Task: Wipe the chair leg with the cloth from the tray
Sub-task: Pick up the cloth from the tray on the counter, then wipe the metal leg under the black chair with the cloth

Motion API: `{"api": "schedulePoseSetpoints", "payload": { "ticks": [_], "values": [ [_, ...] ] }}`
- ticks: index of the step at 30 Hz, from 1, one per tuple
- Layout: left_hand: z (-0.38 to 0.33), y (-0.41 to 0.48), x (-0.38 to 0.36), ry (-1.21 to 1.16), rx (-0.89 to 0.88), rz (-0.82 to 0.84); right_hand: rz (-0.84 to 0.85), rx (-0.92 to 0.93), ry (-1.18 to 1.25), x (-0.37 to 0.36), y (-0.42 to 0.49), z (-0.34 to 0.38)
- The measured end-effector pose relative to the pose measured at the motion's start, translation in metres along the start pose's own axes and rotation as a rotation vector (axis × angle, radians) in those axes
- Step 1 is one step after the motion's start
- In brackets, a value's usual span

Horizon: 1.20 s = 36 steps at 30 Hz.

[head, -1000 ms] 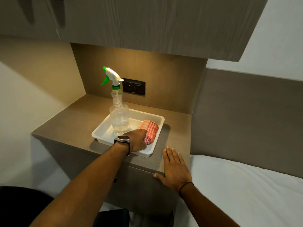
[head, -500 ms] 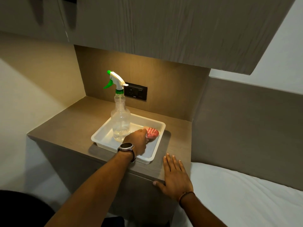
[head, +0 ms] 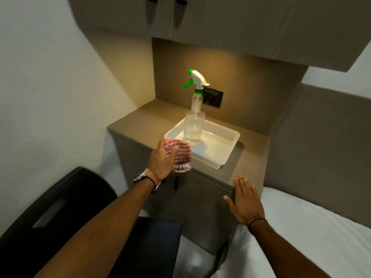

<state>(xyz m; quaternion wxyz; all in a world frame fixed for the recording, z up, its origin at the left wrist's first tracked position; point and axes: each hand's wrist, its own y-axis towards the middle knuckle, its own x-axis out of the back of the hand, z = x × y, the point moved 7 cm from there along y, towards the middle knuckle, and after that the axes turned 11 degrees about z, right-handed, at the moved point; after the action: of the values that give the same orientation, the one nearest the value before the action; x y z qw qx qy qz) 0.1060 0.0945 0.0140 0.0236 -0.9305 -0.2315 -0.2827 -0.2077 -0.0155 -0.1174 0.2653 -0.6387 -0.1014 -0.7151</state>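
Observation:
My left hand grips a red-and-white checked cloth, bunched up and held in the air just left of the white tray. The tray sits on a brown bedside cabinet and holds a clear spray bottle with a green-and-white trigger. My right hand lies flat with fingers spread on the cabinet's front right corner. A black chair shows at the lower left, backrest and seat only; its legs are hidden.
A white bed fills the lower right. Overhead cabinets hang above the alcove, with a black wall socket behind the bottle. A pale wall closes off the left side.
My left hand closed on the cloth in the tray, lifted it out and carried it left. The view swung down and left, bringing the chair into sight. My right hand stayed put.

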Motion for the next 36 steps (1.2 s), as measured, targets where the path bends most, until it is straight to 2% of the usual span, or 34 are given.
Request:
{"api": "schedulePoseSetpoints", "payload": {
  "ticks": [2,5,10,14,16,17,19,22,23,28,32,36],
  "values": [
    [0.032,-0.041,0.018,0.003,0.072,-0.048,-0.017,0.047,0.01,-0.005,-0.018,0.02],
    [0.076,-0.107,0.04,0.024,0.168,-0.1,0.004,0.218,-0.017,-0.025,-0.038,0.072],
    [0.16,-0.231,0.072,-0.05,0.372,-0.144,0.206,0.534,-0.041,-0.089,-0.07,0.177],
    [0.244,-0.33,0.08,-0.125,0.603,-0.22,0.408,0.745,-0.126,-0.159,-0.105,0.255],
    [0.282,-0.379,0.071,-0.294,0.644,-0.32,0.487,0.846,-0.193,-0.196,-0.123,0.285],
    [0.303,-0.405,0.061,-0.416,0.654,-0.38,0.524,0.894,-0.23,-0.217,-0.132,0.299],
    [0.348,-0.457,0.034,-0.532,0.711,-0.396,0.589,0.973,-0.307,-0.262,-0.149,0.323],
    [0.414,-0.523,-0.02,-0.45,0.83,-0.258,0.674,1.085,-0.402,-0.329,-0.174,0.347],
    [0.435,-0.54,-0.041,-0.424,0.825,-0.23,0.688,1.122,-0.428,-0.353,-0.18,0.351],
    [0.488,-0.582,-0.167,-0.585,0.668,-0.247,0.746,1.288,-0.595,-0.461,-0.187,0.348],
    [0.513,-0.584,-0.259,-0.544,0.679,-0.249,0.639,1.445,-0.723,-0.505,-0.17,0.335],
    [0.518,-0.56,-0.324,-0.537,0.622,-0.244,0.51,1.529,-0.651,-0.52,-0.165,0.329]
  ]
}}
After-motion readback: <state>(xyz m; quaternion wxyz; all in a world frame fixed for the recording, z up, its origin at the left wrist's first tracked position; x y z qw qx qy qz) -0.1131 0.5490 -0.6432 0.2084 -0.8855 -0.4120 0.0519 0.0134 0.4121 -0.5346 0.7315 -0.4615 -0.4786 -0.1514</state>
